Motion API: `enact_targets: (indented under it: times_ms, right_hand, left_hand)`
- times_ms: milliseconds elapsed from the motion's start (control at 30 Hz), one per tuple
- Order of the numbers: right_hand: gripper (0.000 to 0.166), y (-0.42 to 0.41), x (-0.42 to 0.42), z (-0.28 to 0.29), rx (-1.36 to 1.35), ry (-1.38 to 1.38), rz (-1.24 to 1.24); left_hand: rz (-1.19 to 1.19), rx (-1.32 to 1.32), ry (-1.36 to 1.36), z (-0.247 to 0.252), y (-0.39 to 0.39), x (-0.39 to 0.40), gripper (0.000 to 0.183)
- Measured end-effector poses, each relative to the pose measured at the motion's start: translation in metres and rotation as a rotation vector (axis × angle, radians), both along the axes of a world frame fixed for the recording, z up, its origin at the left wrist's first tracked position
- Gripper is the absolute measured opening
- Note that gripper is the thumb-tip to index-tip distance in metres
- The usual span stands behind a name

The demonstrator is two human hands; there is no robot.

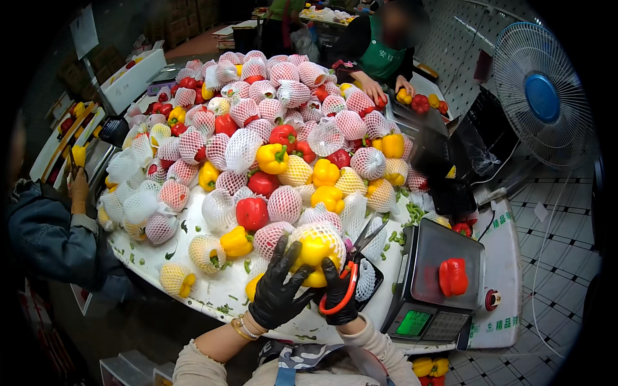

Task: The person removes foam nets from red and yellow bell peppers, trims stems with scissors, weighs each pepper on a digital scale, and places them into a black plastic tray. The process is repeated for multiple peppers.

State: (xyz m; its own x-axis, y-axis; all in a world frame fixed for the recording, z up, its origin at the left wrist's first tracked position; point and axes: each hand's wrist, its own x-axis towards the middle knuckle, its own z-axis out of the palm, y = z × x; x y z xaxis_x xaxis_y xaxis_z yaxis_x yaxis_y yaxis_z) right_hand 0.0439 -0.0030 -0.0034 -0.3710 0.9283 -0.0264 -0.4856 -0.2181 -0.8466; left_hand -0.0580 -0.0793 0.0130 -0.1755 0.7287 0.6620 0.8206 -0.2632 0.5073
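Note:
My left hand, in a black glove, holds the side of a yellow bell pepper partly sleeved in white foam netting. On my right hand, also gloved in black, hang the orange-handled scissors, their blades apart and pointing away from me. Its fingers touch the pepper's near right side. A black tray shows partly behind the scissors, with netting on it. Just left of the pepper lie a netted red pepper and a bare yellow pepper.
A large heap of netted and bare peppers covers much of the white table. At right, a digital scale carries a red pepper. A fan stands beyond. Co-workers' hands are across the table and at left.

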Motion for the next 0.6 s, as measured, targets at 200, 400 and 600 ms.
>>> enact_targets:
  times_ms: [200, 400, 600]
  right_hand:
    - [0.047, 0.002, 0.003, -0.024, 0.106, -0.164, 0.033]
    - [0.051, 0.018, 0.019, -0.052, 0.483, -0.681, 0.115]
    - [0.048, 0.012, 0.014, -0.047, 0.812, -0.902, 0.115]
  left_hand:
    - [0.043, -0.087, -0.096, -0.001, 0.003, -0.004, 0.038]
    - [-0.057, -0.182, -0.243, -0.054, -0.017, -0.037, 0.007]
    - [0.224, -0.247, -0.351, -0.089, -0.024, -0.071, 0.008]
